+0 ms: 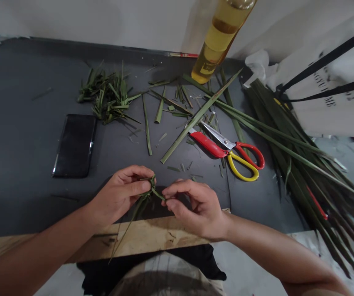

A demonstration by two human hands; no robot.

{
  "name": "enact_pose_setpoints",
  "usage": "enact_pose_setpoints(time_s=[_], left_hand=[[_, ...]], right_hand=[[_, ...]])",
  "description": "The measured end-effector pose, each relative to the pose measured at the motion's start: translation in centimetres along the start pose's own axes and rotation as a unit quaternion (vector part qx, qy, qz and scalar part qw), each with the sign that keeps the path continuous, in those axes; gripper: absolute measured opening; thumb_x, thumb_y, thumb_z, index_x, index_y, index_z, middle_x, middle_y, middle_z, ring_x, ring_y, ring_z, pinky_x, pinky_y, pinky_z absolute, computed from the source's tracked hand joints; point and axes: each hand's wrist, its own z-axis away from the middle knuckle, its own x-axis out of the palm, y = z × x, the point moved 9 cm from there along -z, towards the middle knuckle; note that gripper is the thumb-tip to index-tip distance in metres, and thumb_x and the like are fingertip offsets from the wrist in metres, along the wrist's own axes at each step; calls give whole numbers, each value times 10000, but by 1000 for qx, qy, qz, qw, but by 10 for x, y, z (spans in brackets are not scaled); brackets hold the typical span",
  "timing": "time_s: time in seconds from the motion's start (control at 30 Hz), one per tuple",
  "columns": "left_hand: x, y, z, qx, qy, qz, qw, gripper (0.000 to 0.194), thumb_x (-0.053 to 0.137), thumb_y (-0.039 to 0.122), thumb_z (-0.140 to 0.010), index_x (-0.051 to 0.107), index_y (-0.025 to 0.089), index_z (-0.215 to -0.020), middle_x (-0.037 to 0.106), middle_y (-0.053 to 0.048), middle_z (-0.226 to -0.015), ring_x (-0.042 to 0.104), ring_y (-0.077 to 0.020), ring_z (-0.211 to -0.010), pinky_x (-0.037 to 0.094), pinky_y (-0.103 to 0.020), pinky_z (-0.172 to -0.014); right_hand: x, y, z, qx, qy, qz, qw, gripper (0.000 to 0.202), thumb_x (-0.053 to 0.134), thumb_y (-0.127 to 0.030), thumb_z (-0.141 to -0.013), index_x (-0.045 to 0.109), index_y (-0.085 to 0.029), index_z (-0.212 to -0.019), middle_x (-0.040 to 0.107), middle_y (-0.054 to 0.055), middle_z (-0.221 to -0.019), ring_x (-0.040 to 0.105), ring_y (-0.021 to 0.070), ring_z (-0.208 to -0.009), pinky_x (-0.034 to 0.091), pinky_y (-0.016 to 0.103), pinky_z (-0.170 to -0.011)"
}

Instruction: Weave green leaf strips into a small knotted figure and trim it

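Note:
Near the table's front edge my left hand [124,193] pinches a small woven green leaf piece [151,188] between thumb and fingers. Long thin strips hang from it below the fingers, over the wooden edge. Just to the right, my right hand [194,205] has thumb and forefinger closed on the end of a short leaf strip [158,194] that sticks out of the woven piece. Part of the piece is hidden behind my left fingers.
A black phone [74,146] lies left, below a pile of folded leaves [111,96]. Scissors [226,144], a red-handled cutter [209,144] and leaf scraps lie centre right. Behind stands an oil bottle [218,41]. Long leaves [303,172] and a white bag [334,90] are right.

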Motion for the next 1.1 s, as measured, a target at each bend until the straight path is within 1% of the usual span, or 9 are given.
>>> enact_pose_setpoints(time_s=[0.13,0.3,0.4,0.5,0.6,0.67,0.73,0.9,1.1], left_hand=[[4,-4,1,-25,-7,25,999,310,1068,339,-553,839,246,-740,762,6,-744,699,-100,-649,582,-175,-615],[-1,-4,1,-16,6,17,1000,296,1043,304,-588,822,218,-765,758,-6,-774,696,-118,-654,572,-202,-606],[-3,-2,2,3,4,-8,1000,250,1016,274,-632,813,222,-768,745,1,-785,681,-115,-688,563,-201,-634],[-2,-1,2,15,-3,-15,1000,240,1017,268,-630,810,227,-745,747,0,-805,681,-119,-721,578,-217,-678],[-3,-2,2,11,2,-9,1000,257,1033,282,-605,816,230,-733,753,-2,-813,682,-113,-718,577,-209,-675],[-3,-2,1,13,5,-11,1000,261,1037,286,-598,817,228,-726,756,-7,-824,682,-113,-717,574,-207,-670],[-3,-1,2,21,2,-18,1000,247,1029,280,-614,817,228,-730,762,-13,-848,683,-118,-722,577,-219,-678],[0,1,3,37,-16,-16,999,225,1021,279,-647,835,246,-769,766,-8,-864,691,-120,-741,588,-230,-703],[2,0,2,25,-9,-1,1000,283,1057,366,-593,854,278,-768,749,26,-785,698,-88,-695,576,-164,-670]], right_hand=[[-4,-6,-2,-40,23,40,998,230,606,-66,-948,714,-197,-1104,755,41,-878,701,131,-736,604,261,-683],[-12,-6,-2,-40,67,102,992,173,617,-100,-971,724,-214,-1045,753,61,-941,720,166,-838,629,315,-758],[-5,-9,-2,-62,20,77,995,175,706,-186,-969,711,-204,-1142,748,72,-972,690,160,-782,621,306,-704],[2,-8,-2,-54,-24,38,998,232,772,-237,-958,702,-198,-1176,735,47,-932,672,134,-739,613,277,-695],[3,-6,-2,-46,-27,23,998,204,735,-182,-971,697,-194,-1171,729,47,-953,670,119,-745,609,260,-707],[4,-8,-2,-54,-32,34,997,224,695,-121,-964,695,-188,-1177,734,63,-987,672,123,-770,610,262,-717],[5,-10,-2,-69,-41,47,996,241,694,-121,-960,693,-181,-1194,738,77,-1006,676,132,-786,613,269,-719],[7,-14,0,-99,-39,69,992,366,801,-337,-949,669,-177,-1250,736,55,-931,670,137,-737,610,258,-670],[1,-9,0,-65,-5,98,993,113,740,-182,-966,713,-194,-1076,771,44,-891,692,126,-718,595,247,-673]])
